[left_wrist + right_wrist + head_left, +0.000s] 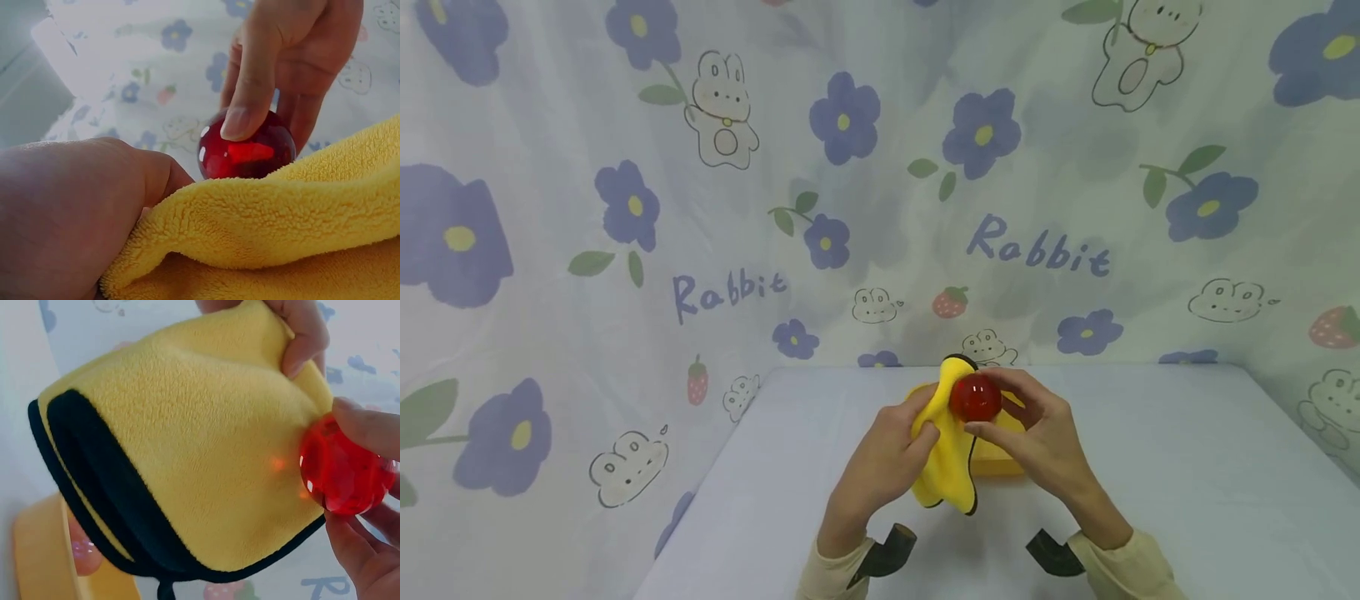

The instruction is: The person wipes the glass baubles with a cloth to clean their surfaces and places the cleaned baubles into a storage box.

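Between the thumb and fingers of my right hand (1048, 437) is a shiny, see-through red ball (976, 398). My left hand (883, 454) grips a fluffy yellow cloth (946, 471) with dark edging, thumb in front. The cloth hangs in folds over the table, just left of the ball. In the right wrist view the ball (344, 465) is against or very close to the cloth (206, 456), casting red glints on it. The cloth (262, 219) covers the lower part of the ball (244, 150) in the left wrist view.
A yellow container (1003, 467) stands on the white table (760, 508) behind the hands, partly hidden. Inside it, a pinkish-red round thing (83, 547) shows in the right wrist view. Behind the table hangs a patterned curtain (910, 217). Dark curved pieces (891, 552) stick out at both wrists.
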`<state>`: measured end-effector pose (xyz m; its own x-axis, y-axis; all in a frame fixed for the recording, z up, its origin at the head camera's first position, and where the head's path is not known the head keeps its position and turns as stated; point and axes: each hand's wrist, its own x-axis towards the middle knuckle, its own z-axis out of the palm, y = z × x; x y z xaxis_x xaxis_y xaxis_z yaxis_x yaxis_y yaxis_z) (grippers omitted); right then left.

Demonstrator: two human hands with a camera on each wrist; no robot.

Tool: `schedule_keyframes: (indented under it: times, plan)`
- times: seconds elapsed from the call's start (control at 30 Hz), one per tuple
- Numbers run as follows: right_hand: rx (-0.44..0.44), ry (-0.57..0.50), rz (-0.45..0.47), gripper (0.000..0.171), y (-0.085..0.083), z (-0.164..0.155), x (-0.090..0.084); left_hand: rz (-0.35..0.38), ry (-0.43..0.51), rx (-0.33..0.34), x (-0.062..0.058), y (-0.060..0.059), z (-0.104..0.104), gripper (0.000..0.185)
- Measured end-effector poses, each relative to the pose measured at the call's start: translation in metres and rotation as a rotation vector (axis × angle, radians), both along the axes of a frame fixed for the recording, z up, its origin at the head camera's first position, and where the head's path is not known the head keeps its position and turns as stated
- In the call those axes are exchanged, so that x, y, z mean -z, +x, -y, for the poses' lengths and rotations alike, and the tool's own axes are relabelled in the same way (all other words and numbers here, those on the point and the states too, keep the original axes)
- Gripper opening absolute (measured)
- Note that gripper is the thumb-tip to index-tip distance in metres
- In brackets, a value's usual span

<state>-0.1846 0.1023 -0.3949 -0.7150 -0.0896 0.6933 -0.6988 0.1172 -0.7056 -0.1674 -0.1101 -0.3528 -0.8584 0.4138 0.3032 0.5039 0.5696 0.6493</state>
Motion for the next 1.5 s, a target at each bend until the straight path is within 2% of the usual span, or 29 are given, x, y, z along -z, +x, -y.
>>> schedule_keyframes:
  times: [0.17, 0.37, 0.63, 0.83, 1.03, 1.27, 1.5]
  plan:
    - [0.086, 0.011, 0.032, 0.061, -0.004, -0.003, 0.004, -0.013, 0.005, -0.013, 0.000, 0.004, -0.001, 0.048]
    - [0.160, 0.043, 0.133, 0.058, -0.007, -0.005, 0.006, -0.065, 0.030, -0.018, -0.001, 0.008, -0.003, 0.053]
    - [0.102, 0.035, 0.232, 0.057, -0.008, -0.006, 0.007, -0.106, 0.021, -0.045, -0.003, 0.011, -0.005, 0.053]
    - [0.091, 0.111, 0.242, 0.057, -0.008, -0.005, 0.008, -0.176, 0.024, -0.042, -0.002, 0.011, -0.008, 0.052]
    - [0.010, 0.150, 0.219, 0.055, -0.007, -0.002, 0.011, -0.216, 0.013, -0.022, 0.001, 0.008, -0.011, 0.048]
    - [0.011, 0.211, 0.202, 0.053, -0.002, 0.001, 0.009, -0.202, 0.006, -0.009, 0.003, 0.002, -0.009, 0.048]
    - [-0.063, 0.241, 0.168, 0.055, 0.004, -0.002, 0.003, -0.082, 0.040, 0.030, 0.004, -0.005, 0.000, 0.048]
